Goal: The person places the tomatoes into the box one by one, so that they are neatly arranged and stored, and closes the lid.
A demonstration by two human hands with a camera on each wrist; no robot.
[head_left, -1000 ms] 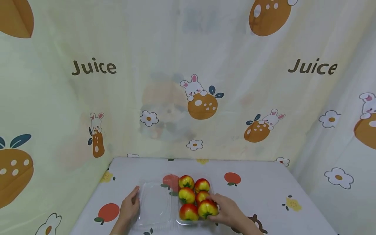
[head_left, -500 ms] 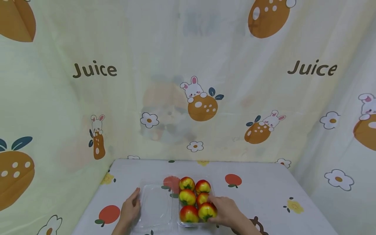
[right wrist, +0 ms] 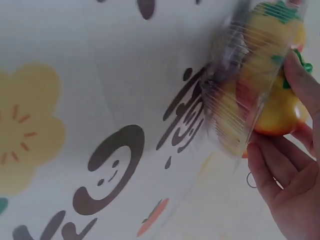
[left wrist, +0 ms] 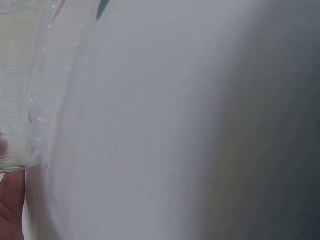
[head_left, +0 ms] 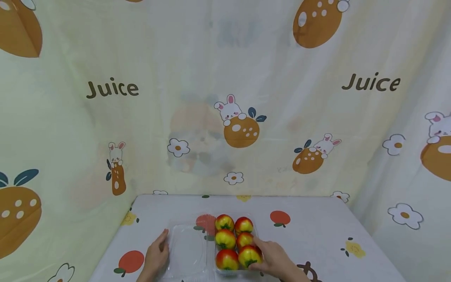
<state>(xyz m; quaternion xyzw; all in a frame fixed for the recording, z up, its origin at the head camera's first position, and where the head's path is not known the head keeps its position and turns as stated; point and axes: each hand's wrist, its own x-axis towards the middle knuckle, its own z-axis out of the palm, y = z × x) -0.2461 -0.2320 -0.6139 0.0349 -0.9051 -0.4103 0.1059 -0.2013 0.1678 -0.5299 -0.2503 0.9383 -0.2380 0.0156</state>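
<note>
A clear hinged plastic box lies opened flat in the head view, its bare lid (head_left: 188,248) on the left and its tray (head_left: 230,272) on the right. Two columns of red-and-yellow persimmons (head_left: 224,238) with green calyxes fill the tray. My right hand (head_left: 275,258) grips the front right persimmon (head_left: 249,254), thumb and fingers on its sides. In the right wrist view, that persimmon (right wrist: 280,112) sits within the ribbed clear wall (right wrist: 240,95). My left hand (head_left: 156,254) rests along the lid's left edge, fingers extended. The left wrist view catches only a bit of it beside the clear plastic (left wrist: 20,90).
The box stands on a table (head_left: 317,227) covered by a white cloth with printed fruit. Behind it hangs a pale curtain (head_left: 282,164) with rabbit and orange prints, and similar curtain panels flank both sides.
The right hand's persimmon has settled slightly lower into the tray's front right place, with the hand still around it. The left hand stays at the lid. The head view has tilted slightly up.
</note>
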